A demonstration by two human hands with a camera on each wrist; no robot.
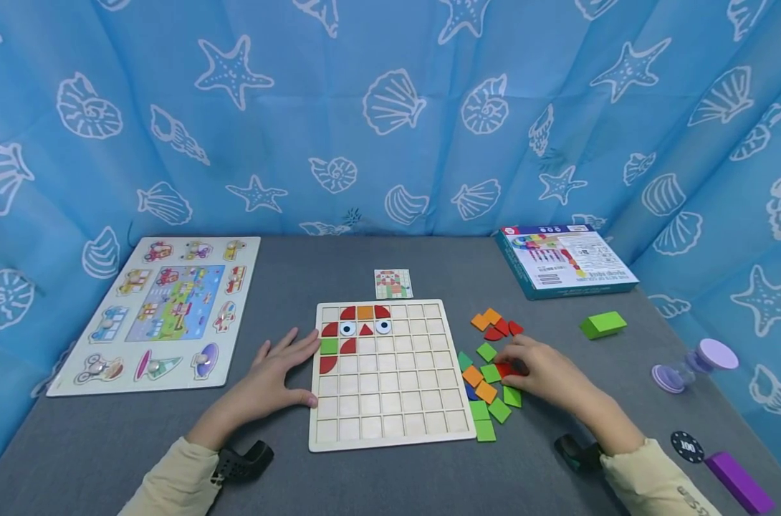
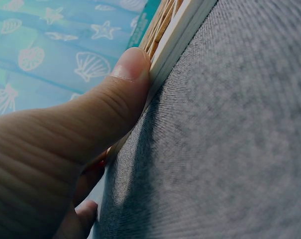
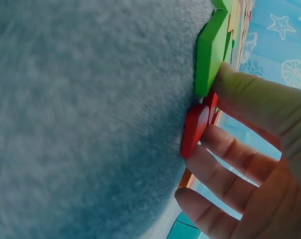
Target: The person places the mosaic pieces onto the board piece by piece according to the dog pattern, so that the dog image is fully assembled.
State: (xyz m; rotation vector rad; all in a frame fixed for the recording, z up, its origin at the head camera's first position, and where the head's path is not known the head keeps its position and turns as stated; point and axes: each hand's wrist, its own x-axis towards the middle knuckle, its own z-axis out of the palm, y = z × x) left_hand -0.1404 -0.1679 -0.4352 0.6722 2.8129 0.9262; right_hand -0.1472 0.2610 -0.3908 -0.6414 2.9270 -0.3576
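My left hand spreads its fingers along the left edge of a square wooden grid board. Up close in the left wrist view, its thumb touches the board's side. Red curved tiles, a small red triangle, an orange square, a green square and two round eye tiles fill some upper-left cells. Right of the board, my right hand reaches down among loose tiles. Its fingertips touch a red tile, while the thumb lies against a green tile.
A small pattern card lies behind the board. At left is a picture knob puzzle. On the right are a box, a green block, a purple sand timer, a black round chip and a purple block.
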